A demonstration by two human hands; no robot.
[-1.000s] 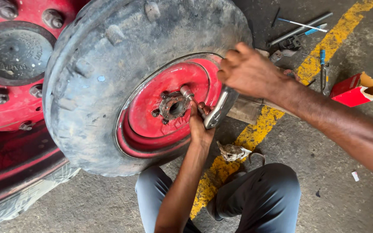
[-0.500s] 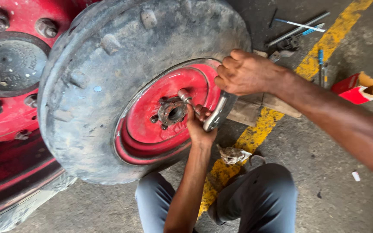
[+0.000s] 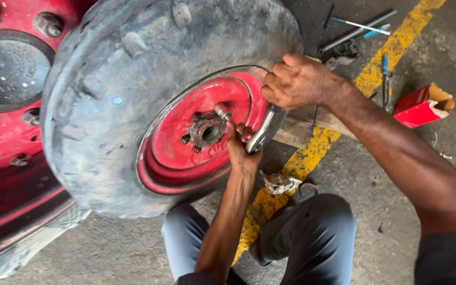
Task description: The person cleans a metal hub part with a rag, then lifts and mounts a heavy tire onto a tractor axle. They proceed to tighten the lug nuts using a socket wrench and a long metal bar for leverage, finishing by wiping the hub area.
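Note:
A worn grey tyre (image 3: 133,68) on a red rim (image 3: 186,137) leans in front of me, its rusty hub (image 3: 207,129) in the middle. My left hand (image 3: 241,150) reaches up to the hub and steadies the socket end of a metal wrench (image 3: 259,134) on it. Higher up, my right hand (image 3: 296,82) is closed around the top of the wrench handle, close to the rim's edge.
A large red wheel hub (image 3: 6,79) with bolts stands at the left. A red box (image 3: 423,105), screwdrivers (image 3: 383,71) and a metal bar (image 3: 360,31) lie on the floor by the yellow line (image 3: 312,153). A dirty rag (image 3: 278,182) lies near my knees (image 3: 307,232).
My right hand has moved slightly down and left with the wrench handle. The view has shifted a little closer to the rim.

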